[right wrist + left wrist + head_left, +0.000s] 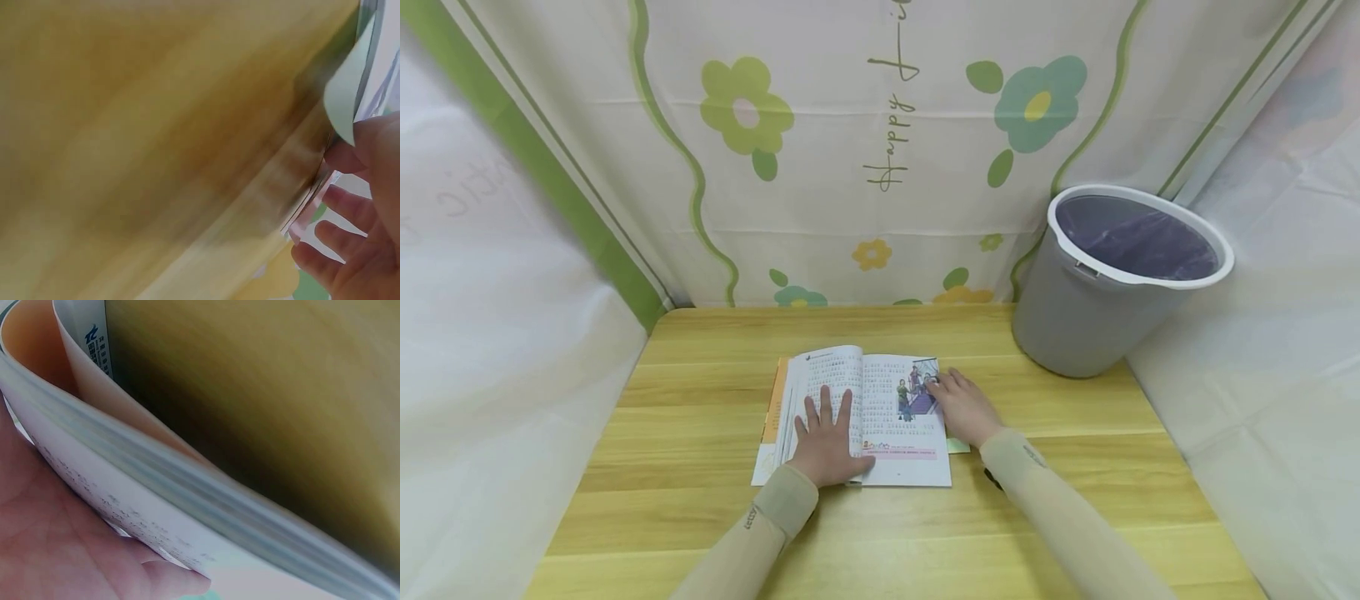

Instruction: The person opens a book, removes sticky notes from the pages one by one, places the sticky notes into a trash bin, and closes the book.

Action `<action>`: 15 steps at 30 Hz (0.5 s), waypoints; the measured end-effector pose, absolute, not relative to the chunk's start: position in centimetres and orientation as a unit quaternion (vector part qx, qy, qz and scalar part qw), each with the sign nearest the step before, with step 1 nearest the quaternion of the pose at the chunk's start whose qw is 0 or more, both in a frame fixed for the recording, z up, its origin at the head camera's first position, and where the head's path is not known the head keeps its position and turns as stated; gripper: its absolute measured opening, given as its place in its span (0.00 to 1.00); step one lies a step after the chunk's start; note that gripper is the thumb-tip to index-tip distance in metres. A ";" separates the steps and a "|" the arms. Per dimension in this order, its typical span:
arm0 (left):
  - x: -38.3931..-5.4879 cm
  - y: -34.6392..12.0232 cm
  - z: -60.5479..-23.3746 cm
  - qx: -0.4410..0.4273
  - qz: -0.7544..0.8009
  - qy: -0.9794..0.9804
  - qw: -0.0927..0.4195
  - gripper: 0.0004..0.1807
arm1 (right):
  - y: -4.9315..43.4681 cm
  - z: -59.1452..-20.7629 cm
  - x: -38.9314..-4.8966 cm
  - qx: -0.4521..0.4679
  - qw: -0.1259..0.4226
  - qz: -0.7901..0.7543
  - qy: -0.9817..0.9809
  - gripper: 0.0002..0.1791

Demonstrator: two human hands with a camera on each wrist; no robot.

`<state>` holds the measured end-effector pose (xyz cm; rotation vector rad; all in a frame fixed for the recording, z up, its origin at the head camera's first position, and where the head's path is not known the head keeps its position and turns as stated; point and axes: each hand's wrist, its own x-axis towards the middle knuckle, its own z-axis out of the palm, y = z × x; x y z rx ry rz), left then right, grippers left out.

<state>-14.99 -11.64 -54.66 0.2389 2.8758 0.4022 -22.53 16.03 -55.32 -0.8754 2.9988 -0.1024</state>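
Note:
An open book (895,467) lies on the wooden table, its pages printed with text and an illustration on the right page. My left hand (825,450) rests on the left page with fingers spread and the thumb across the centre fold. In the left wrist view the left hand (69,537) lies against the printed page, beside the thick stack of page edges. At the book's right edge, my right hand (967,408) touches the right page near the illustration. The right wrist view has the right hand's fingers (350,209) loosely bent and apart along the page edge.
A grey bin (1075,308) with a white rim and dark liner stands at the table's back right corner. Behind the wooden table (700,417) hangs a flower-patterned curtain (820,192). Pale sheets hang on both sides.

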 end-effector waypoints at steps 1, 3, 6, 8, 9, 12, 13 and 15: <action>-15.0 -11.6 -54.7 0.081 0.137 0.981 0.114 0.66 | 16.0 -55.4 -22.7 -0.281 0.010 -0.028 0.959 0.24; -15.0 -11.6 -54.6 0.082 0.136 0.981 0.113 0.66 | 15.9 -55.5 -23.0 -0.286 0.007 -0.012 0.958 0.24; -14.9 -11.6 -54.6 0.082 0.136 0.981 0.113 0.66 | 15.9 -55.8 -23.3 -0.297 -0.011 0.006 0.955 0.24; -14.9 -11.6 -54.6 0.082 0.135 0.981 0.112 0.66 | 15.9 -56.0 -23.5 -0.305 -0.028 0.016 0.952 0.24; -14.9 -11.6 -54.6 0.082 0.134 0.981 0.113 0.66 | 15.9 -56.0 -23.5 -0.308 -0.033 0.024 0.951 0.25; -14.9 -11.6 -54.6 0.081 0.135 0.981 0.113 0.66 | 16.0 -56.1 -23.6 -0.316 -0.043 0.037 0.947 0.25; -14.9 -11.6 -54.6 0.080 0.135 0.981 0.113 0.66 | 16.0 -56.1 -23.7 -0.319 -0.044 0.042 0.946 0.25; -14.9 -11.6 -54.5 0.080 0.137 0.981 0.113 0.66 | 16.1 -56.1 -23.7 -0.322 -0.042 0.049 0.944 0.25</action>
